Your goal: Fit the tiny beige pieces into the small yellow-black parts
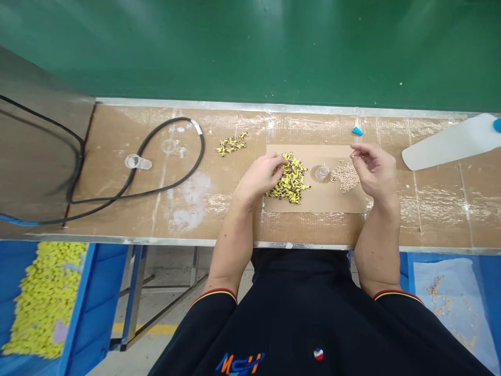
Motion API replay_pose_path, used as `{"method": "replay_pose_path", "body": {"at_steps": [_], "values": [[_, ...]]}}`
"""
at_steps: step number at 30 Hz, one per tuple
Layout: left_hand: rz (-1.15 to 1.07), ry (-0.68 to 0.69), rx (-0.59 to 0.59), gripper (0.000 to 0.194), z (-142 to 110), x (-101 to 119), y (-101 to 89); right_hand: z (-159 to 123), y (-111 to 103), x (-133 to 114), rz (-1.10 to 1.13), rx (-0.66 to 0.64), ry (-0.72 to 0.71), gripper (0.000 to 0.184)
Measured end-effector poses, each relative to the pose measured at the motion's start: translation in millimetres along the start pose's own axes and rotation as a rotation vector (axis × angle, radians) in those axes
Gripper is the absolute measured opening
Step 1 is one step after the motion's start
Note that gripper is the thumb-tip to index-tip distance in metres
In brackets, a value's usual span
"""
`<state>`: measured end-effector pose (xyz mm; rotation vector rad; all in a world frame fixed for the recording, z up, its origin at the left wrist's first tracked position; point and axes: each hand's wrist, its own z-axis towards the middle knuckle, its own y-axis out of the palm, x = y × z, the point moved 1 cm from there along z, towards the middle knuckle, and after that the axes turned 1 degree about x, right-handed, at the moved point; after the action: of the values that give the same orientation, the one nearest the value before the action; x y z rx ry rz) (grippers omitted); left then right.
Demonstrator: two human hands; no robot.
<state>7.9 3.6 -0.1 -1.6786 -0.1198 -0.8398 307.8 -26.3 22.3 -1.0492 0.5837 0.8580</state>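
Note:
My left hand [263,175] rests on the left edge of a pile of small yellow-and-black parts [291,180], fingers curled and pinched into the pile. My right hand [373,168] hovers just right of a heap of tiny beige parts [345,176], thumb and forefinger pinched together on something too small to name. Between the two piles stands a small clear round piece [321,173]. Everything lies on a brown cardboard sheet [313,201] on the bench.
A second small cluster of yellow parts [231,144] lies further left, near a black cable loop [172,156] and clear plastic pieces [136,162]. A white plastic scoop [450,142] and a blue bit [357,131] lie at right. Blue bins [43,297] sit below the bench edge.

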Motion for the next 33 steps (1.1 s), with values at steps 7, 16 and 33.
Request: {"method": "replay_pose_path", "body": {"at_steps": [7, 16, 33], "values": [[0.046, -0.033, 0.025, 0.025, 1.7, 6.2, 3.8, 0.9, 0.0, -7.3, 0.027, 0.017, -0.068, 0.018], [0.082, -0.02, 0.094, 0.025, 4.9, 3.9, 11.9, -1.9, 3.8, -12.9, 0.242, 0.09, 0.129, 0.015], [-0.754, 0.019, 0.415, 0.019, 4.2, 13.0, 15.1, -0.8, -2.5, -19.7, 0.164, -0.002, -0.014, 0.01]]}}
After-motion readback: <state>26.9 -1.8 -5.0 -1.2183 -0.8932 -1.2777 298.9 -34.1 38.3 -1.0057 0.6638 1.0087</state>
